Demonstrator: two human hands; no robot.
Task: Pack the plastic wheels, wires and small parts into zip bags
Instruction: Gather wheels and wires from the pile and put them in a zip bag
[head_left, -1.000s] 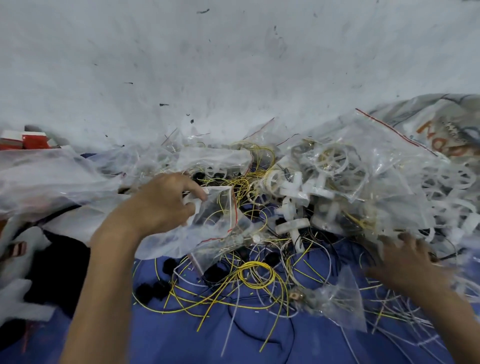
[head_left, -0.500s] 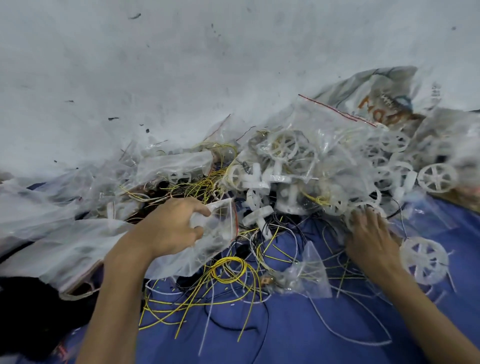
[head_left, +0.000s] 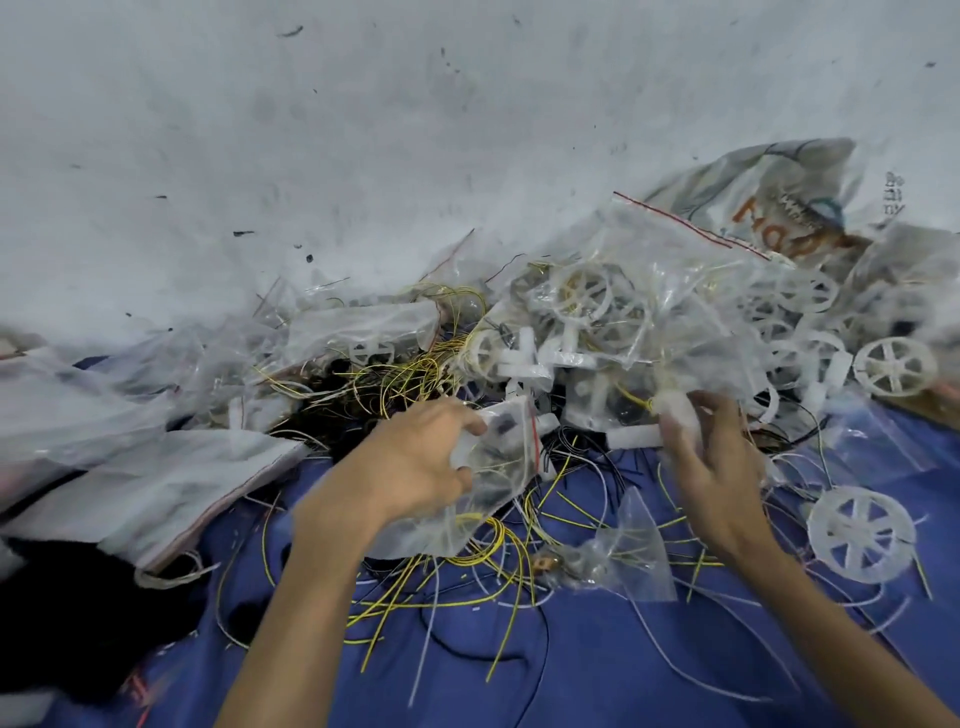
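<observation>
My left hand (head_left: 415, 462) grips a clear zip bag (head_left: 498, 467) with a red seal line, held open-mouthed over the blue cloth. My right hand (head_left: 711, 457) pinches a small white plastic part (head_left: 675, 405) just right of the bag's mouth. Behind both hands lies a heap of white plastic wheels (head_left: 587, 296) and cross-shaped pieces, partly inside clear bags. Yellow, white and black wires (head_left: 483, 540) tangle under and below the hands. A loose white spoked wheel (head_left: 860, 532) lies flat at the right.
A blue cloth (head_left: 571, 670) covers the floor in front. A small filled bag (head_left: 618, 556) lies between my forearms. Empty clear bags (head_left: 130, 467) pile at the left. A printed sack (head_left: 779, 208) lies at the back right against the white wall (head_left: 363, 130).
My right hand has lifted off the pile and moved left toward the bag, now pinching a white part. My left hand keeps its hold on the bag, raised slightly.
</observation>
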